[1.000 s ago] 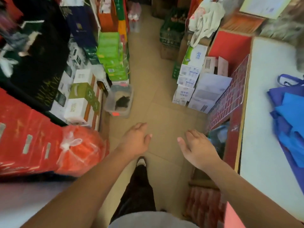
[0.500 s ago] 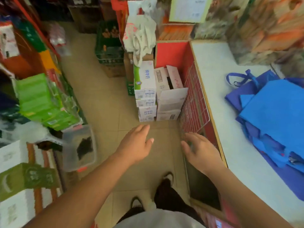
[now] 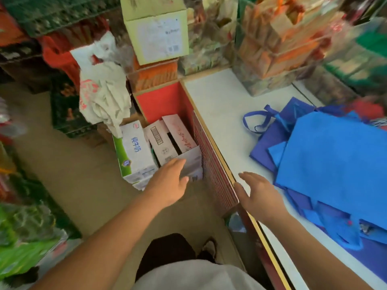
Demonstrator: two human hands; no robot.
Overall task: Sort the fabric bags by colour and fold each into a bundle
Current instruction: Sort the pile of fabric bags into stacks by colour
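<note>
On the white counter (image 3: 217, 114), the blue fabric bags (image 3: 335, 164) lie flat in a loose overlapping stack, light blue over darker blue, a layout that suits sorting by shade. Right hand (image 3: 259, 195) hovers over the counter edge near the stack, fingers extended and holding nothing, probably placed to take the top bag. Left hand (image 3: 169, 183), likewise empty with fingers relaxed, hangs above the floor cartons (image 3: 136, 151) beside the counter.

bare counter (image 3: 219, 114) before blue bags (image 3: 335, 164), cartons (image 3: 167, 147) crowding floor
</note>
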